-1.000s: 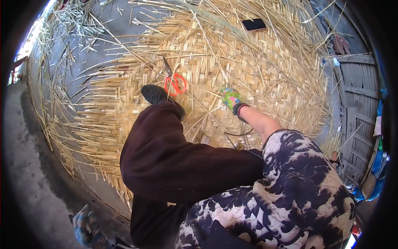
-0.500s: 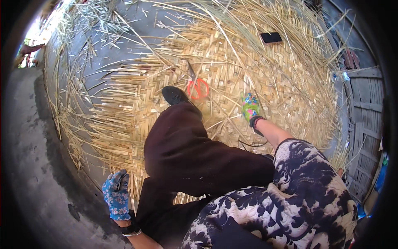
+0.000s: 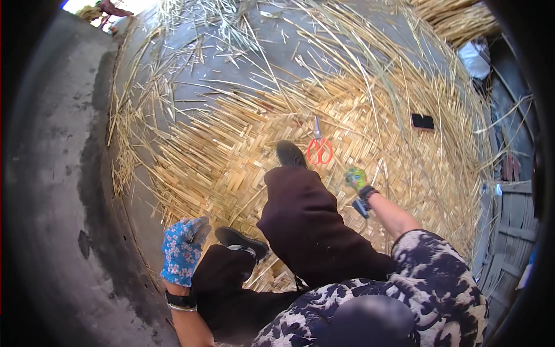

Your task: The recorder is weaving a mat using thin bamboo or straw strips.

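A broad mat of woven pale straw-like strips lies beneath me, many strip ends loose along its left edge. My left hand, in a blue flowered glove with grey fingertips, is curled closed beside my knee; nothing shows in it. My right hand, in a green flowered glove, is low over the mat, fingers drawn in; what they hold, if anything, is hidden. Next to its wrist is a small dark object that I cannot make out. Scissors with orange handles lie on the mat near my shoe.
A phone-like dark slab rests on the mat at the right. Loose strips litter the grey floor beyond. A concrete ledge runs along the left, and a slatted wooden panel stands at the right. A strip bundle lies far right.
My view has swung, so the mat, scissors and phone-like slab appear lower and further right. My second shoe has come into sight. My right hand's fingers look more drawn in.
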Action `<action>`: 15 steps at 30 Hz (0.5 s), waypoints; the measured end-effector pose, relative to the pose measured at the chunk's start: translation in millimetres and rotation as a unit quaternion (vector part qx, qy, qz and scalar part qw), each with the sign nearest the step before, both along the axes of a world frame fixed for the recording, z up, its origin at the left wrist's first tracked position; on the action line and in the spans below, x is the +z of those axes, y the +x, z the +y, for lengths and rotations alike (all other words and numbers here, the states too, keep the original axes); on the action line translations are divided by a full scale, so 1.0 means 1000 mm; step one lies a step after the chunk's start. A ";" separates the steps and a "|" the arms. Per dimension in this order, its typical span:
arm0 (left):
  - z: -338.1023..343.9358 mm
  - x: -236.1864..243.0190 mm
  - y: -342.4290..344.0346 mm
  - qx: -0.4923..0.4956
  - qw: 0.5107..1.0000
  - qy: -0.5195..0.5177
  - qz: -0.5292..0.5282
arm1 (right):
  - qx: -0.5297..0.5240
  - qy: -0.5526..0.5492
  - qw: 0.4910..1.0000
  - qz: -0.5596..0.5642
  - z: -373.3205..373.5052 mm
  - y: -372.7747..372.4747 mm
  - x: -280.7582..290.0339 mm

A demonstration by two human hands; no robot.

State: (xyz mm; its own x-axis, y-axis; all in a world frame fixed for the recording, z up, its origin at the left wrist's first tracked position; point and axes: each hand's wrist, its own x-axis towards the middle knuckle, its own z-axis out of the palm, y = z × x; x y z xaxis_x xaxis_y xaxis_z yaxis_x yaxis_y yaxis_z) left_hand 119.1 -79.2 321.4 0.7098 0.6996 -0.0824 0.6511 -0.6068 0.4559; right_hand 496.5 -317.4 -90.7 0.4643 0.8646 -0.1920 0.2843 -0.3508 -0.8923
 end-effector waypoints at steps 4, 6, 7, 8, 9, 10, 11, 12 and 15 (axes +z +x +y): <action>-0.006 0.010 -0.008 -0.022 0.998 0.051 -0.014 | 0.147 -0.048 0.937 -0.312 -0.045 0.085 0.097; -0.007 0.007 -0.017 -0.019 0.998 0.047 -0.042 | 0.177 -0.127 0.906 -0.362 -0.084 0.123 0.152; -0.009 0.009 -0.018 -0.032 0.998 0.029 -0.046 | 0.162 -0.075 0.912 -0.369 -0.111 0.142 0.180; -0.009 0.004 -0.026 -0.047 0.995 0.035 -0.082 | 0.229 -0.166 0.858 -0.429 -0.134 0.161 0.204; -0.007 -0.001 -0.030 -0.026 0.996 0.038 -0.075 | 0.297 -0.231 0.776 -0.506 -0.153 0.184 0.228; -0.004 -0.006 -0.035 -0.020 0.996 0.022 -0.089 | 0.316 -0.235 0.753 -0.527 -0.177 0.205 0.254; -0.001 -0.011 -0.040 -0.023 0.994 -0.010 -0.102 | 0.341 -0.366 0.688 -0.525 -0.195 0.226 0.277; 0.002 -0.012 -0.043 -0.013 0.994 0.006 -0.105 | 0.309 -0.423 0.682 -0.510 -0.215 0.245 0.302; 0.010 -0.016 -0.056 -0.024 0.985 0.028 -0.171 | -0.076 -0.595 0.607 -0.521 -0.267 0.292 0.401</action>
